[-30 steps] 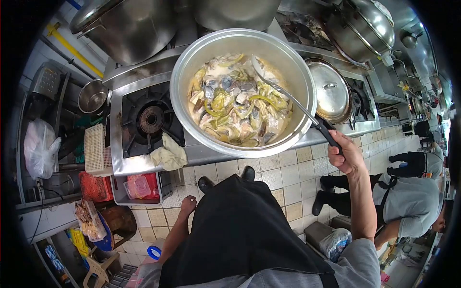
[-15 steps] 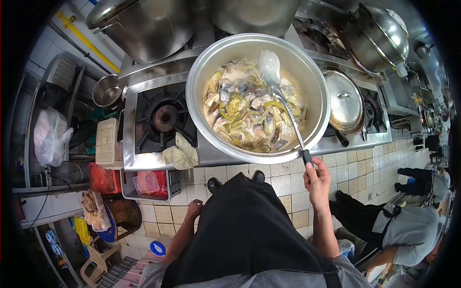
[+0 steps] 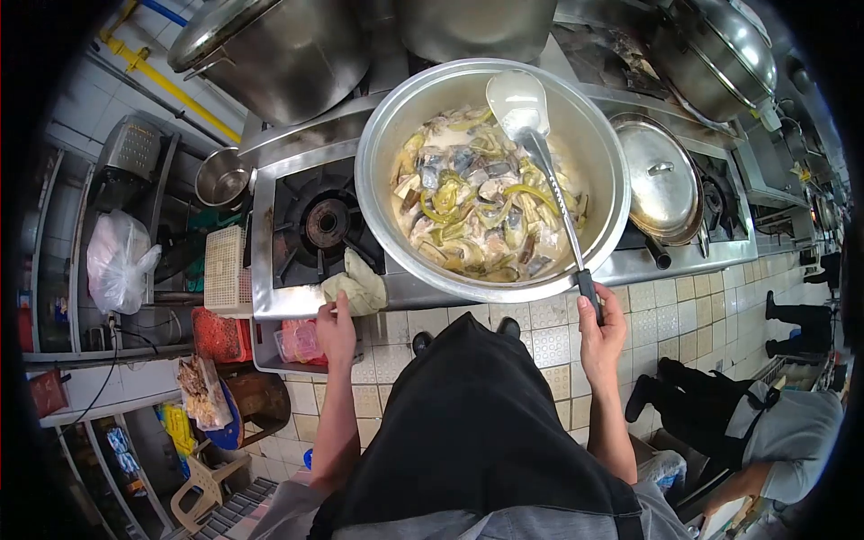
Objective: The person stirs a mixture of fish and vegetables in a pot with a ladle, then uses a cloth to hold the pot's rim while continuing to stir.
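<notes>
"How many hands are at work, and what are they doing?"

"Two. The right hand (image 3: pixel 603 326) is closed around the black handle of one large spoon (image 3: pixel 519 101), just outside the big pot's near rim. The left hand (image 3: pixel 337 328) is loosely open, fingers partly bent, at one pale cloth (image 3: pixel 362 286) left of the pot. I can't tell whether it touches."

"And the big pot (image 3: pixel 601 189) itself?"

"One, on the stove (image 3: pixel 292 299), in front of the person. The spoon's shaft crosses its near rim, and the bowl, whitish inside, is towards its far wall. The food (image 3: pixel 486 193) inside is many pale and grey pieces with green strips in milky liquid, too mixed to count."

"What is around it?"

"Left of the pot, one bare burner (image 3: pixel 327 223), then one small saucepan (image 3: pixel 223 177) and one cream basket (image 3: pixel 227 267). Right of it, one lidded pan (image 3: pixel 661 180). Behind it, two tall pots (image 3: pixel 297 63)."

"Anyone else?"

"At least two people (image 3: pixel 792 441), well to the pot's right."
</notes>
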`<state>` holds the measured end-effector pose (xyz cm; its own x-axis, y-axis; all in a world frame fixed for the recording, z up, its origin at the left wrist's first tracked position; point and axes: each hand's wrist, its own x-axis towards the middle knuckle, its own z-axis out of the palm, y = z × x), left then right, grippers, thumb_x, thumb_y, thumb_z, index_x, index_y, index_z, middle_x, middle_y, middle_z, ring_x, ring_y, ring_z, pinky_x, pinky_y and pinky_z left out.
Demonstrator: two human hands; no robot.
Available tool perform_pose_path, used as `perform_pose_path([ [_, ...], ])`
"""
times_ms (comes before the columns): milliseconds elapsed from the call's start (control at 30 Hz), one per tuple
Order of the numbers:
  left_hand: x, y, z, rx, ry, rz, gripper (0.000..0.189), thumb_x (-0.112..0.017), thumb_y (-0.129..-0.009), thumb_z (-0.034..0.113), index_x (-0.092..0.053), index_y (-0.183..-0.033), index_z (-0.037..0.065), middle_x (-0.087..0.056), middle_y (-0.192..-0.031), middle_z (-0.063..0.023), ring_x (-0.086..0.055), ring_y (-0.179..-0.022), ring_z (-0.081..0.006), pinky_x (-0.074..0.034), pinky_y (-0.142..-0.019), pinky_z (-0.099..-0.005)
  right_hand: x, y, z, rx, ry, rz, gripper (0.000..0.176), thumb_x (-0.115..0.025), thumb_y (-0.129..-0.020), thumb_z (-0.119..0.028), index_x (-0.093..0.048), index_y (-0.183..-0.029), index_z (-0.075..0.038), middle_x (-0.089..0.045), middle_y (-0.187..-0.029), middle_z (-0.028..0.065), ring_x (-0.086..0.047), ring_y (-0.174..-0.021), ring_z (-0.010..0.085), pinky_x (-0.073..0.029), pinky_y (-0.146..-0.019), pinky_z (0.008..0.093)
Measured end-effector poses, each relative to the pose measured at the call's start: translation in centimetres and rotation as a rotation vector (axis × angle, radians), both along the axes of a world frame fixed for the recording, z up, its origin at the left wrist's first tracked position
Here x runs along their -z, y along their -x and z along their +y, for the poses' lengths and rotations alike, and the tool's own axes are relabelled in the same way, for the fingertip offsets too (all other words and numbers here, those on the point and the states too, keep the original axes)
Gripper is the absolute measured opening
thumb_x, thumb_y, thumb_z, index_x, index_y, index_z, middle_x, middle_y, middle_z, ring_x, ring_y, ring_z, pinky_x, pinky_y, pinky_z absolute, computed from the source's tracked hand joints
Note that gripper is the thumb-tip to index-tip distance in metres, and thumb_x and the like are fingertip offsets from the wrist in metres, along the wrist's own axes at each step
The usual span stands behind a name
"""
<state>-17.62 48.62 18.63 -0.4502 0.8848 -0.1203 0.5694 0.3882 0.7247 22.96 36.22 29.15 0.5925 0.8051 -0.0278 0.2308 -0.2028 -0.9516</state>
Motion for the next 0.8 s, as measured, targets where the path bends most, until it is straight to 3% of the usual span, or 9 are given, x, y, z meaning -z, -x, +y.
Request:
perform_pose_path([
  [133, -0.8, -1.7, 0.9, 0.065, 0.239, 0.197, 0.057, -0.066, -0.090, 0.052, -0.070, -0.101, -0.004, -0.072, -0.093, -0.0264, -0.069, -0.092, -0.0405, -0.051, -0.084, -0.0455, -0.3, 0.1, -0.1, 0.005, 0.012, -0.009, 0.030, -0.066, -0.100, -0.016, -0.061, -0.125, 0.001, -0.053, -0.078, -0.0062, -0.042, -0.066, 0.0017, -0.032, -0.057, 0.0201],
  [200, -0.4, -2.1, 0.9, 0.146, 0.089, 0.350, 0.056, -0.067, -0.090, 0.050, -0.069, -0.099, -0.005, -0.071, -0.088, -0.0270, -0.069, -0.088, -0.0419, -0.052, -0.080, -0.0460, -0.7, 0.0, 0.0, -0.008, 0.039, 0.011, 0.030, -0.066, -0.100, -0.014, -0.062, -0.125, 0.001, -0.054, -0.080, -0.0063, -0.042, -0.068, 0.0014, -0.032, -0.058, 0.0197],
  [333, 3.3, -0.4, 0.8, 0.162, 0.014, 0.231, 0.048, -0.065, -0.092, 0.043, -0.068, -0.094, -0.005, -0.073, -0.085, -0.0198, -0.070, -0.076, -0.0351, -0.052, -0.073, -0.0438, 0.3, -0.3, -0.2, -0.017, 0.032, 0.022, 0.030, -0.066, -0.100, -0.013, -0.062, -0.126, 0.001, -0.055, -0.081, -0.0070, -0.042, -0.069, 0.0011, -0.032, -0.059, 0.0193],
  [400, 5.2, 0.4, 0.6, 0.034, -0.321, -0.411, 0.033, -0.064, -0.093, 0.033, -0.067, -0.086, 0.001, -0.070, -0.078, -0.0076, -0.066, -0.067, -0.0234, -0.050, -0.066, -0.0383, 0.4, -0.4, -0.2, 0.005, 0.012, 0.052, 0.030, -0.066, -0.099, -0.011, -0.062, -0.127, 0.000, -0.055, -0.081, -0.0076, -0.042, -0.069, 0.0009, -0.031, -0.058, 0.0194],
  [433, 3.7, 1.3, 0.5, -0.050, -0.200, -0.591, 0.019, -0.062, -0.094, 0.024, -0.065, -0.087, 0.007, -0.065, -0.081, 0.0002, -0.063, -0.074, -0.0144, -0.049, -0.070, -0.0317, 0.4, -0.2, -0.1, 0.010, -0.014, 0.045, 0.030, -0.067, -0.099, -0.013, -0.062, -0.126, 0.000, -0.054, -0.080, -0.0076, -0.041, -0.068, 0.0009, -0.030, -0.058, 0.0196],
  [467, 2.5, 1.6, 0.4, -0.063, -0.209, -0.582, 0.019, -0.062, -0.094, 0.024, -0.065, -0.087, 0.007, -0.065, -0.081, 0.0002, -0.063, -0.074, -0.0144, -0.049, -0.070, -0.0317, 0.1, 0.0, 0.0, -0.006, -0.018, 0.053, 0.030, -0.067, -0.099, -0.013, -0.062, -0.126, 0.000, -0.054, -0.080, -0.0076, -0.041, -0.068, 0.0009, -0.030, -0.058, 0.0196],
  [533, -3.7, -0.9, 0.6, -0.260, -0.260, -0.967, 0.012, -0.061, -0.093, 0.019, -0.064, -0.098, 0.009, -0.066, -0.094, -0.0004, -0.063, -0.089, -0.0135, -0.048, -0.079, -0.0301, -0.4, -0.1, -0.1, 0.014, 0.049, 0.035, 0.030, -0.067, -0.100, -0.015, -0.062, -0.125, 0.000, -0.053, -0.079, -0.0076, -0.040, -0.067, 0.0009, -0.030, -0.057, 0.0200],
  [600, -4.7, -0.2, 1.3, -0.137, -0.275, -1.234, 0.033, -0.056, -0.093, 0.026, -0.057, -0.121, 0.009, -0.062, -0.125, -0.0039, -0.057, -0.115, -0.0186, -0.046, -0.099, -0.0408, -0.2, -0.3, -0.1, -0.001, 0.023, 0.031, 0.031, -0.067, -0.100, -0.017, -0.062, -0.124, 0.001, -0.052, -0.078, -0.0076, -0.039, -0.065, 0.0011, -0.029, -0.056, 0.0203],
  [800, -10.3, -1.5, 2.5, 0.045, -0.188, -1.798, 0.051, -0.049, -0.097, 0.034, -0.051, -0.142, 0.010, -0.050, -0.148, -0.0151, -0.044, -0.139, -0.0357, -0.024, -0.118, -0.0643, -0.7, -0.2, -0.1, 0.015, 0.071, -0.010, 0.036, -0.069, -0.098, -0.017, -0.063, -0.126, 0.005, -0.062, -0.086, -0.0002, -0.052, -0.078, 0.0065, -0.043, -0.069, 0.0231],
])
